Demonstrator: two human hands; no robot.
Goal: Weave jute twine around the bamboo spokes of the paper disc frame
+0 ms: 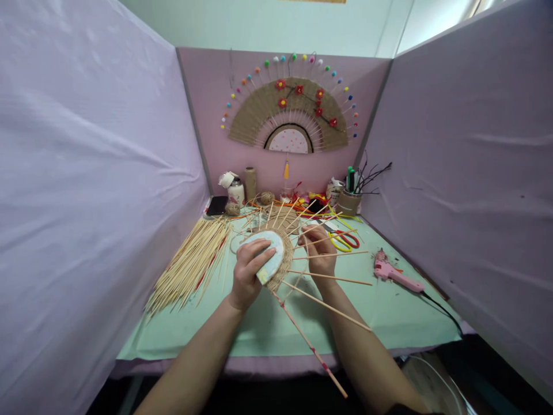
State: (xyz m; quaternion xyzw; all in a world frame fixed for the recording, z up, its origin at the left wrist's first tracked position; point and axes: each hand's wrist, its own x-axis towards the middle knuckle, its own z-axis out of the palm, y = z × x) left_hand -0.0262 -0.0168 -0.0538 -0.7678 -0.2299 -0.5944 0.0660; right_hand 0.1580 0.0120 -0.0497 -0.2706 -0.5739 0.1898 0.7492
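My feed: left hand [251, 268] pinching half-disc [276, 248] over counter [173, 334]. Right hand [320, 253] curled among sticks [345, 317], can't tell what fingers pinch. Woven band [285, 265] done around half-disc; outer sticks mostly bare, so I'd guess plenty left.

Soft, fairly even light, blown-out glare at top right, left panel [86, 144] paler than the dimmer right panel [466, 161], faint soft shadows on the green surface [389, 323], near-black below it, wide-angle stretch at edges, fine detail softish.
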